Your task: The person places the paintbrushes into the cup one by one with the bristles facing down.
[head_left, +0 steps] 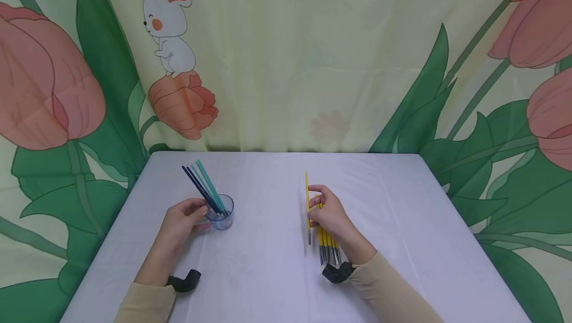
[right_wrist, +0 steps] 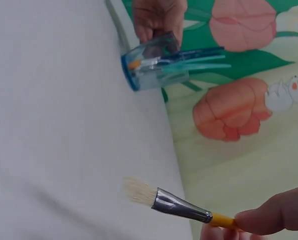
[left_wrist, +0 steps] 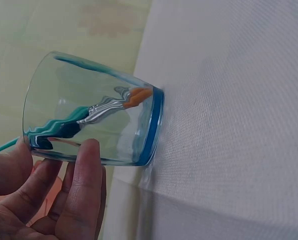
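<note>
A clear bluish glass (head_left: pixel 220 219) stands on the table's left half, holding dark blue brushes (head_left: pixel 198 187) and teal brushes (head_left: pixel 209 185) that lean left, bristles down. My left hand (head_left: pixel 184 219) grips the glass's left side; in the left wrist view its thumb is by the rim and its fingers (left_wrist: pixel 84 190) are against the wall. My right hand (head_left: pixel 329 211) pinches a yellow-handled paintbrush (head_left: pixel 307 194), bristle end down. Pale bristles (right_wrist: pixel 140 191) and a silver ferrule (right_wrist: pixel 181 204) show in the right wrist view. Beneath that hand lie several more yellow paintbrushes (head_left: pixel 328 241), partly hidden by it.
A white cloth covers the table (head_left: pixel 263 263). Behind it hangs a curtain (head_left: pixel 277 65) printed with tulips and a rabbit. A black wrist-worn piece (head_left: pixel 337 272) sits over the ends of the yellow brushes, and another (head_left: pixel 184 281) is at the left wrist.
</note>
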The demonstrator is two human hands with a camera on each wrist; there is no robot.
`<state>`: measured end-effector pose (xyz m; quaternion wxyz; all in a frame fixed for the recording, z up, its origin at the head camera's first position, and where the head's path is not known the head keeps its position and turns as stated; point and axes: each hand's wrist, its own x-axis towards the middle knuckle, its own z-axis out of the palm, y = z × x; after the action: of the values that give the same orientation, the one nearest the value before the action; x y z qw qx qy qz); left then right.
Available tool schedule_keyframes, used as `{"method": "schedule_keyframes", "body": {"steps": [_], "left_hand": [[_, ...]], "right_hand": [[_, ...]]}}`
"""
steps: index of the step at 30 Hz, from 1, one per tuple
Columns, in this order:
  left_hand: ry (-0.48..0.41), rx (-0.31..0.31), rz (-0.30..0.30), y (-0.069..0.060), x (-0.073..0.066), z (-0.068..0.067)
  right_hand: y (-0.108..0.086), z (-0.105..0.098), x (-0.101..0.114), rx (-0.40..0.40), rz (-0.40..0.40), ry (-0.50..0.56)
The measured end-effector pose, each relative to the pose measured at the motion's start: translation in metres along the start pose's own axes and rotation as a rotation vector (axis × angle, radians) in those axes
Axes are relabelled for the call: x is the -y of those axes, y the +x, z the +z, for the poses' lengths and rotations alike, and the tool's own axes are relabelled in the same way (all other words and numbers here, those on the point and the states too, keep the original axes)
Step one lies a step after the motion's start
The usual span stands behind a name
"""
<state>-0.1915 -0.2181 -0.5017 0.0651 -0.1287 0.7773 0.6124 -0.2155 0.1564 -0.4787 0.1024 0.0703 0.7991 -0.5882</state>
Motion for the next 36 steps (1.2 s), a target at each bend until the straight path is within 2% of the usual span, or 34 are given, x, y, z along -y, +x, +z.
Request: {"method": "schedule_keyframes", "body": {"steps": [7, 17, 23, 30, 36], "left_hand": [[0.003, 0.000, -0.004, 0.001, 0.001, 0.000], [-0.002, -0.001, -0.008, 0.001, -0.001, 0.000], [0.000, -0.002, -0.008, 0.001, -0.002, 0.001], [0.004, -0.002, -0.008, 0.001, -0.001, 0.000], [0.014, 0.001, -0.012, 0.002, -0.001, 0.001]], "right_hand": [[0.005, 0.030, 0.015, 0.036, -0.106, 0.120], [0.011, 0.068, 0.040, 0.107, -0.262, 0.176], [0.016, 0.091, 0.055, 0.124, -0.383, 0.208], [0.018, 0.116, 0.072, 0.129, -0.515, 0.297], [0.024, 0.130, 0.080, 0.112, -0.540, 0.338]]}}
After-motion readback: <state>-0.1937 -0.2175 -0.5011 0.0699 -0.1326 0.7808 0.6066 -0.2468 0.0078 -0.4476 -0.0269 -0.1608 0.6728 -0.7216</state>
